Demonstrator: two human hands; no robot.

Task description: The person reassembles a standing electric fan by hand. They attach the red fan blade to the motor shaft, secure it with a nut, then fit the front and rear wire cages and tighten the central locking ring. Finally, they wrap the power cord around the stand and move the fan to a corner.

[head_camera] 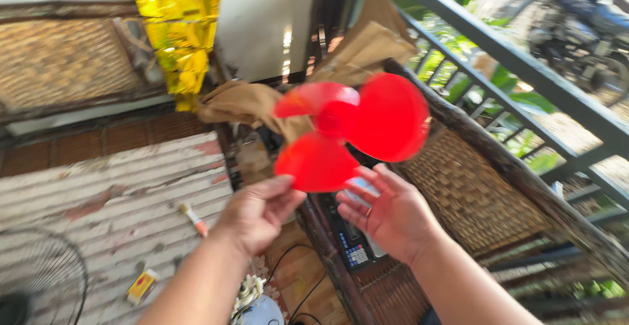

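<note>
A red translucent three-bladed fan propeller is held up in front of me, blurred by motion. My left hand grips the edge of its lowest blade between thumb and fingers. My right hand is just below and right of that blade, palm up with fingers spread; I cannot tell whether its fingertips touch the blade.
A wire fan guard lies at the lower left on the striped floor, with a small screwdriver and a yellow box nearby. A woven wooden bench is on the right, a metal railing behind it. Brown cloth hangs behind the propeller.
</note>
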